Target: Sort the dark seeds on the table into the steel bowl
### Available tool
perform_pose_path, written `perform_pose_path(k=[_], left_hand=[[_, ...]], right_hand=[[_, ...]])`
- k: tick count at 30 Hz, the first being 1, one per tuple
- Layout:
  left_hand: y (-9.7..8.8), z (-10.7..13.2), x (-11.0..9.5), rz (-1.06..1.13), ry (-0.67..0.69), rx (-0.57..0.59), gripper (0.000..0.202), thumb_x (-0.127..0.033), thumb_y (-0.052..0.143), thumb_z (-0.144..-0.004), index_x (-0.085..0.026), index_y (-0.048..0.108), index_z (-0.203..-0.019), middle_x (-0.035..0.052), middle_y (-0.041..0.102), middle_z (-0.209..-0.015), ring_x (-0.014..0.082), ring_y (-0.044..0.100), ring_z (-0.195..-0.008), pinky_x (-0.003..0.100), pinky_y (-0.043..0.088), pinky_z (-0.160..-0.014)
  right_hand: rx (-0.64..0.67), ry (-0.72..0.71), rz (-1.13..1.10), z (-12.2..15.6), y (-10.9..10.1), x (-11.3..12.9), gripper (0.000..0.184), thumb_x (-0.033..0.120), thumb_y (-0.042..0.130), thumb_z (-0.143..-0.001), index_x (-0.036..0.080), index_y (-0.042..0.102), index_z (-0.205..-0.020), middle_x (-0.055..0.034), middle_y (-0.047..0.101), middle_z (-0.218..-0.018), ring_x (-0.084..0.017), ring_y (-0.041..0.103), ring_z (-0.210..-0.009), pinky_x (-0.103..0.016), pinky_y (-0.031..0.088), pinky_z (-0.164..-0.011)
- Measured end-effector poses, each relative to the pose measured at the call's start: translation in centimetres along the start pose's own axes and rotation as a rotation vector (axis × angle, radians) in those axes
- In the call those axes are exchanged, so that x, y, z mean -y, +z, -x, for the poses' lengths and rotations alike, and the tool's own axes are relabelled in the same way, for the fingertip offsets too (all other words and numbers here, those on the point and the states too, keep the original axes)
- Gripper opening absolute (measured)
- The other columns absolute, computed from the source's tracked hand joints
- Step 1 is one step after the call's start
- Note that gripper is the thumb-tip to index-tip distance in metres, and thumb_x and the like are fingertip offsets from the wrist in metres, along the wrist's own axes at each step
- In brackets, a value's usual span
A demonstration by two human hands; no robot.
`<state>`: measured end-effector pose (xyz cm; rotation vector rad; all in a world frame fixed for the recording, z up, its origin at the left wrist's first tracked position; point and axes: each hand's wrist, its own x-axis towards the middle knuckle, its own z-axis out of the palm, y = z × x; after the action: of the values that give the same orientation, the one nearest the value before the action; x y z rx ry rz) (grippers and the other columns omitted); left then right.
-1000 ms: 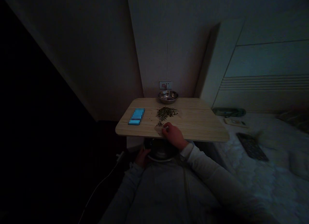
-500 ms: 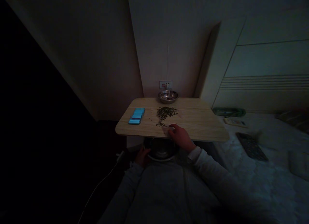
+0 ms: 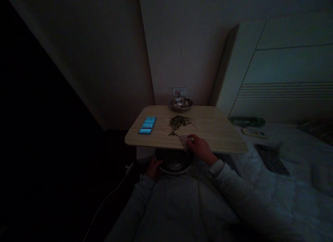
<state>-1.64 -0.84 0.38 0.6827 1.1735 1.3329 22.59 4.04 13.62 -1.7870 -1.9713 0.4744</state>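
A pile of small dark grains (image 3: 179,121) lies on a light wooden table (image 3: 215,134). My right hand (image 3: 199,147) rests near the table's front edge, fingers closed on a small pale card (image 3: 183,141) whose edge touches the tabletop just right of a few stray grains (image 3: 172,133). Below the table's front edge my left hand (image 3: 153,168) grips the rim of a metal bowl (image 3: 173,161) held in my lap. The room is very dim.
A second metal bowl (image 3: 181,103) stands at the table's far edge under a wall socket (image 3: 178,92). Blue blocks (image 3: 147,125) lie in a row at the table's left. A bed with a dark flat object (image 3: 271,159) is at the right.
My right hand has slid the pale card to the right along the table's front edge, away from the stray grains. The left hand and its bowl have stayed put.
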Motion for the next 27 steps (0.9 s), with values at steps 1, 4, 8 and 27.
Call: perform_pose_path(k=[1, 4, 8, 27], left_hand=[[0.3, -0.1, 0.3, 0.005, -0.004, 0.003, 0.044, -0.021, 0.083, -0.055, -0.024, 0.073, -0.098, 0.0073, 0.077, -0.098, 0.0341, 0.064, -0.118, 0.045, 0.051, -0.099], [1.0, -0.5, 1.1, 0.027, 0.011, 0.008, 0.042, -0.021, 0.082, -0.054, -0.022, 0.073, -0.096, 0.008, 0.077, -0.098, 0.034, 0.063, -0.118, 0.043, 0.05, -0.1], [1.0, -0.5, 1.3, 0.052, 0.032, -0.004, 0.045, -0.019, 0.081, -0.054, -0.023, 0.073, -0.098, 0.008, 0.076, -0.102, 0.0334, 0.061, -0.121, 0.042, 0.048, -0.102], [0.6, -0.3, 1.2, 0.095, -0.049, 0.027, 0.053, -0.022, 0.082, -0.054, -0.024, 0.071, -0.106, 0.0072, 0.076, -0.101, 0.0332, 0.064, -0.117, 0.043, 0.05, -0.099]], right_hand=[[0.003, -0.001, -0.002, -0.1, -0.1, -0.2, 0.035, 0.025, 0.052, -0.092, 0.017, 0.067, -0.122, -0.0068, 0.075, -0.08, -0.019, 0.067, -0.075, -0.027, 0.039, -0.064], [0.016, 0.004, -0.014, -0.6, -0.4, -0.9, 0.035, 0.025, 0.051, -0.091, 0.016, 0.068, -0.122, -0.0067, 0.075, -0.078, -0.018, 0.065, -0.07, -0.026, 0.038, -0.062], [0.008, -0.003, -0.005, -1.2, -1.0, -1.5, 0.036, 0.024, 0.052, -0.091, 0.017, 0.069, -0.121, -0.0076, 0.076, -0.084, -0.018, 0.066, -0.074, -0.025, 0.041, -0.065], [0.03, -0.028, 0.237, -7.4, -3.7, -4.3, 0.041, 0.025, 0.05, -0.093, 0.021, 0.068, -0.13, -0.0101, 0.075, -0.119, -0.024, 0.07, -0.105, -0.029, 0.05, -0.09]])
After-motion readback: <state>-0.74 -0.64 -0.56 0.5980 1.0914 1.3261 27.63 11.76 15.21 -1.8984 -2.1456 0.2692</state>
